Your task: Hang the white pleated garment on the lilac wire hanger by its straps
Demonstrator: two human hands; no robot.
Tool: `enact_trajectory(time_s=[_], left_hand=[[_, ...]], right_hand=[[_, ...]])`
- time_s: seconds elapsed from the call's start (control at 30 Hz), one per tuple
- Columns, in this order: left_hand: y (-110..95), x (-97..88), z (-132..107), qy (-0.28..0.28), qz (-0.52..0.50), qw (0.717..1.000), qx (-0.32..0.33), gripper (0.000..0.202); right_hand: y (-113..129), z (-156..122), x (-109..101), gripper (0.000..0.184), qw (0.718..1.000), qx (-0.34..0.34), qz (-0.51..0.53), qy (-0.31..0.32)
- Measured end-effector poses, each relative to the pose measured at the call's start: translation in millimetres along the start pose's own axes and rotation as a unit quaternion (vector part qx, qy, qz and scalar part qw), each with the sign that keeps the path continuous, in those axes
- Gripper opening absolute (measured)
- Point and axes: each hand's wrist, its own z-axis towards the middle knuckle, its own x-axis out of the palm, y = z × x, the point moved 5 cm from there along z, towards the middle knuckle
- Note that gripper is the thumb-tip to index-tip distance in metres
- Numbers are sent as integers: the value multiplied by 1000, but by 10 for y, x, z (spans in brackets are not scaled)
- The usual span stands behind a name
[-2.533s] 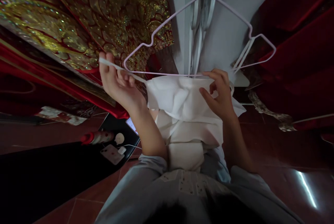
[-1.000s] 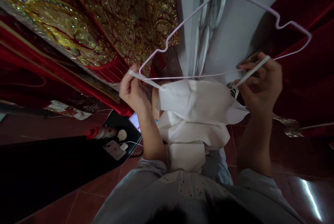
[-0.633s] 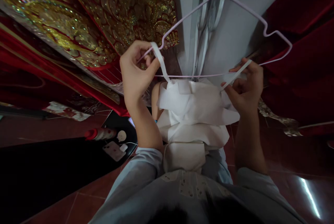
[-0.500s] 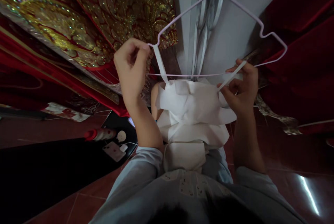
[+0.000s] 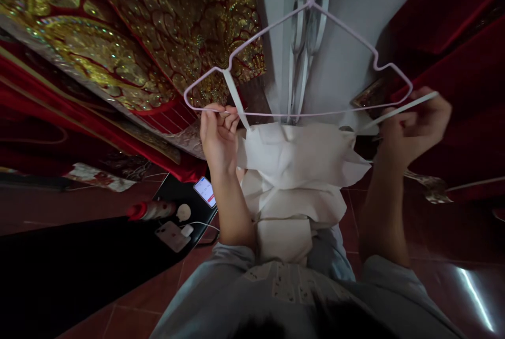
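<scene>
A lilac clothes hanger point(image 5: 271, 26) hangs in front of me. One white strap point(image 5: 235, 98) of a white garment point(image 5: 292, 152) is looped over its left shoulder, by the notch. My left hand point(image 5: 220, 141) is closed on the hanger's bottom bar, left of that strap. Out beyond the hanger's right end, my right hand point(image 5: 418, 126) is closed and somewhat blurred, with the garment's other strap point(image 5: 406, 106) pulled taut in its fingers. Below the bar the garment drapes in loose layers over my lap.
Red cloth with gold sequins point(image 5: 145, 28) hangs at the left, and dark red cloth point(image 5: 457, 65) at the right. Grey metal bars point(image 5: 300, 55) rise behind the hanger. On a black table point(image 5: 118, 255) lie a lit phone point(image 5: 205, 191), another phone point(image 5: 172, 236) and a red-capped bottle point(image 5: 152, 210).
My left hand has moved from the hanger's upper left shoulder down to its bottom bar. My right hand has drawn its strap outward to the right. The hanger has shifted left and slightly down.
</scene>
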Motion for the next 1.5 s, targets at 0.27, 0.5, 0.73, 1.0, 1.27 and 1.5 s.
enact_trajectory(time_s=[0.27, 0.5, 0.73, 1.0, 1.27, 1.5], left_hand=[[101, 30, -52, -9, -8, 999, -30, 51], [25, 25, -47, -20, 0, 999, -26, 46], [49, 31, -64, -17, 19, 1000, -17, 48], [93, 39, -94, -3, 9, 1000, -13, 49], [150, 62, -132, -49, 6, 999, -7, 48], [-162, 214, -361, 119, 122, 983, -71, 38]], right_hand=[[443, 604, 317, 45, 973, -39, -19, 228], [808, 519, 340, 45, 974, -123, -28, 191], [760, 507, 478, 51, 978, -71, 34, 193], [968, 346, 373, 53, 978, -164, -44, 124], [1033, -368, 510, 33, 898, -68, -115, 419], [864, -474, 612, 26, 921, -54, -95, 375]])
